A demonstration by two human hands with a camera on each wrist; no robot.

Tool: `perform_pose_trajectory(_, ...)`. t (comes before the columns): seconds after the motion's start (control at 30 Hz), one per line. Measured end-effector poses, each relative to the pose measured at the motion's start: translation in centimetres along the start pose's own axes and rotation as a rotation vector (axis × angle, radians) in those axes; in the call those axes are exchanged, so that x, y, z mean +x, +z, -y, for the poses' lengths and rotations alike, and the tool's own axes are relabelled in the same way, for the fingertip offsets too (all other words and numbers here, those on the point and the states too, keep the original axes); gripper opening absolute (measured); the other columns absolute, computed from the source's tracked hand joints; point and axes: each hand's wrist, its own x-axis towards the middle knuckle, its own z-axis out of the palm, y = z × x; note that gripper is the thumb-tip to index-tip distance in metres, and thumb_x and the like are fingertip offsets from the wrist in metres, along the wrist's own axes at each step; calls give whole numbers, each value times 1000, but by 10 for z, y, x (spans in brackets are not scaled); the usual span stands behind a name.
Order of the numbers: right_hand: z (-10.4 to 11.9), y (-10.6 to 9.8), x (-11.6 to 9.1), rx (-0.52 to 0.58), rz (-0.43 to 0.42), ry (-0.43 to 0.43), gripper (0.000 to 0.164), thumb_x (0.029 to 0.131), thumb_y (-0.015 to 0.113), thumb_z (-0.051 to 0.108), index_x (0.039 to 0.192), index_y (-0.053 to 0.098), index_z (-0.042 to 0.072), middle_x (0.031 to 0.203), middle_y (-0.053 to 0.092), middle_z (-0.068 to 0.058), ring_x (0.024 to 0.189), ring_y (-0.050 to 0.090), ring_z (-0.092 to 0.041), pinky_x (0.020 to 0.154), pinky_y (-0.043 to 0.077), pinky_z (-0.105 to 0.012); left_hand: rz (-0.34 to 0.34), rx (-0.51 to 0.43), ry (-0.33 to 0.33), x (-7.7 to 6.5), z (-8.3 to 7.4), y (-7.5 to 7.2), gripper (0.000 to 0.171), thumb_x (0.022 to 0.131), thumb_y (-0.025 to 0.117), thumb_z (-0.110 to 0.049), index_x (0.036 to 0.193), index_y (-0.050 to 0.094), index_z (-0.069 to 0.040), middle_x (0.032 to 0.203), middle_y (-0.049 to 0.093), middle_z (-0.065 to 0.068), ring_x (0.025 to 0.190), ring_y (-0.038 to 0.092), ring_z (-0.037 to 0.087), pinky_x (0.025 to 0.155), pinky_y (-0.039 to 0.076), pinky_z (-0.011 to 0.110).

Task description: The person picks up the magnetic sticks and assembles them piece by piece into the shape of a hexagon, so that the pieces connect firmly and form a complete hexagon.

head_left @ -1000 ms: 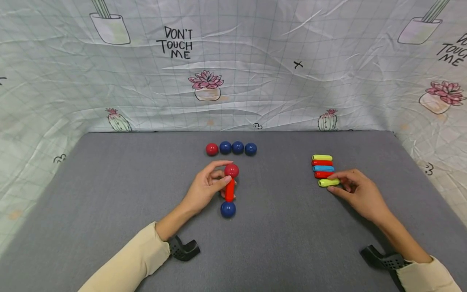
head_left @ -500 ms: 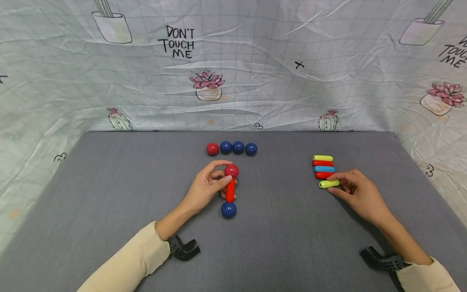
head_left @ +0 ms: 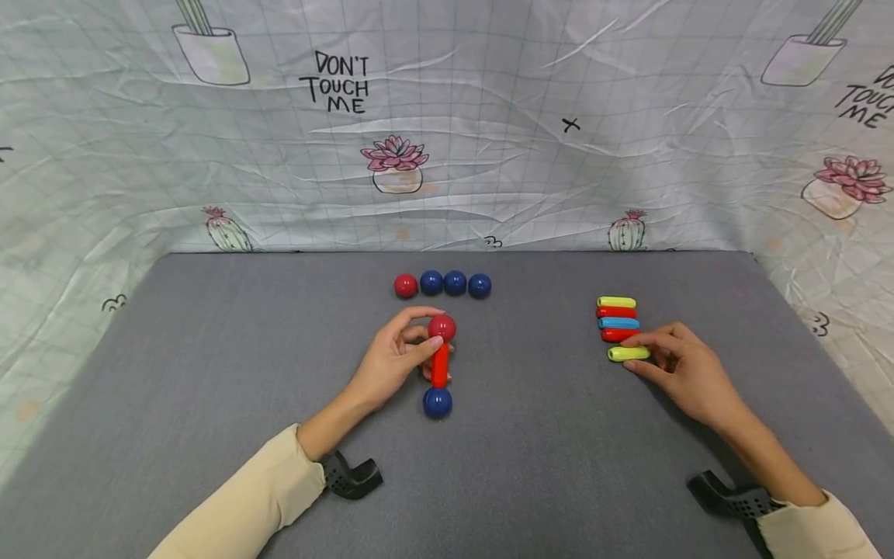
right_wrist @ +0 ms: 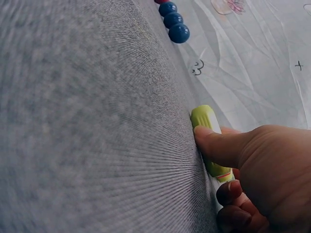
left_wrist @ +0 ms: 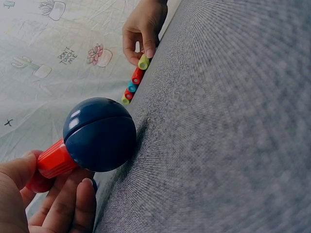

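Observation:
My left hand [head_left: 394,357] holds a dumbbell-like piece at the middle of the table: a red rod [head_left: 440,366] with a red ball [head_left: 442,327] on the far end and a blue ball [head_left: 437,403] on the near end. Its thumb lies at the joint of red ball and rod. In the left wrist view the blue ball [left_wrist: 99,135] shows a seam round it. At the right, my right hand [head_left: 687,376] pinches a yellow-green rod [head_left: 628,354] between thumb and fingers. That rod [right_wrist: 205,119] lies low over the table cloth, just in front of the row of other rods.
Beyond the right hand lie a red rod [head_left: 618,335], a blue rod [head_left: 618,323], another red rod [head_left: 616,312] and a yellow-green rod [head_left: 616,302], side by side. One loose red ball [head_left: 406,286] and several blue balls [head_left: 455,282] line up farther back. A printed cloth [head_left: 489,171] hangs behind the grey table.
The yellow-green rod in my right hand has come slightly nearer, opening a small gap from the red rod beside it. My left hand stays in place with its hold.

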Motion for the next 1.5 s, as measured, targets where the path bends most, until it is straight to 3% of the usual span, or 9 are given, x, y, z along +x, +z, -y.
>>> perform_pose_trajectory(0.3, 2, 1, 1, -17, 13, 5, 27, 76, 80, 4, 97, 69, 17, 81, 43, 0, 67, 38, -7, 53, 30, -21, -3, 7, -1, 0, -1, 0, 42, 96, 58, -4, 133, 42, 4, 97, 61, 34, 64, 67, 30, 57, 52, 30)
perform_pose_trajectory(0.6, 11, 0, 6, 1, 15, -2, 26, 76, 80, 5, 98, 69, 15, 85, 45, 0, 71, 39, -7, 56, 31, -21, 3, -21, 3, 0, 0, 1, 37, 96, 57, -4, 131, 46, -1, 96, 59, 37, 63, 67, 30, 58, 52, 31)
perform_pose_trajectory(1.07, 53, 13, 41, 102, 46, -87, 29, 77, 79, 3, 100, 68, 17, 104, 54, 3, 74, 47, -8, 59, 40, -19, 19, -41, 14, 1, 0, 1, 37, 97, 55, -3, 132, 44, 1, 96, 58, 37, 66, 68, 34, 58, 53, 32)
perform_pose_trajectory(1.5, 89, 36, 66, 216, 117, -93, 24, 81, 77, 11, 102, 68, 17, 91, 61, 6, 75, 51, -11, 57, 43, -24, 17, -17, 23, 0, 0, 0, 38, 96, 56, -3, 132, 44, 1, 96, 59, 38, 66, 68, 31, 58, 52, 31)
